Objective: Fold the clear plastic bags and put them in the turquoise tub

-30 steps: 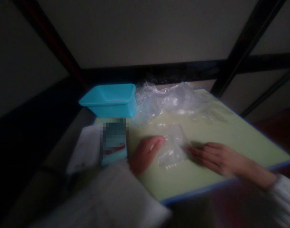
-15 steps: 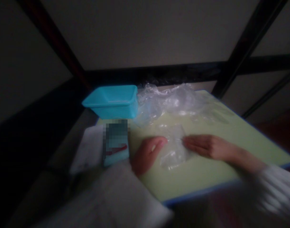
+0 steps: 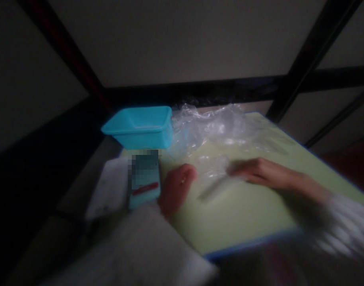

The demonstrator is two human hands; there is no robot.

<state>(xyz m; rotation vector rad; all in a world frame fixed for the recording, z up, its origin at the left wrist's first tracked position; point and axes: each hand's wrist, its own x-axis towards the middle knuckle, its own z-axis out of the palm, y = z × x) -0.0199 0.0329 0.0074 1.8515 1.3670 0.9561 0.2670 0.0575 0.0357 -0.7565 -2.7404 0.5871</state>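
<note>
A small clear plastic bag (image 3: 213, 163) lies near the middle of the yellow-green tabletop (image 3: 229, 222). Its near part is a blurred, raised strip slanting toward me. My right hand (image 3: 260, 172) has its fingers closed on the bag's right side, smeared by motion. Just left of the bag is my left hand (image 3: 178, 186), its fingers curled and pressed together; whatever they might hold is hidden. Behind the small bag spreads a heap of crumpled clear plastic bags (image 3: 220, 127).
A turquoise plastic basin (image 3: 143, 139) stands at the back left, against the crumpled plastic. Left of my left hand lies a partly pixelated teal item (image 3: 144, 200) with a red strip, beside a white sheet (image 3: 108, 190). A wall (image 3: 184, 43) rises behind the table.
My left hand has drawn back a little to the left and curled tighter. The small bag's near part has lifted and narrowed beside my right hand, which has risen slightly.
</note>
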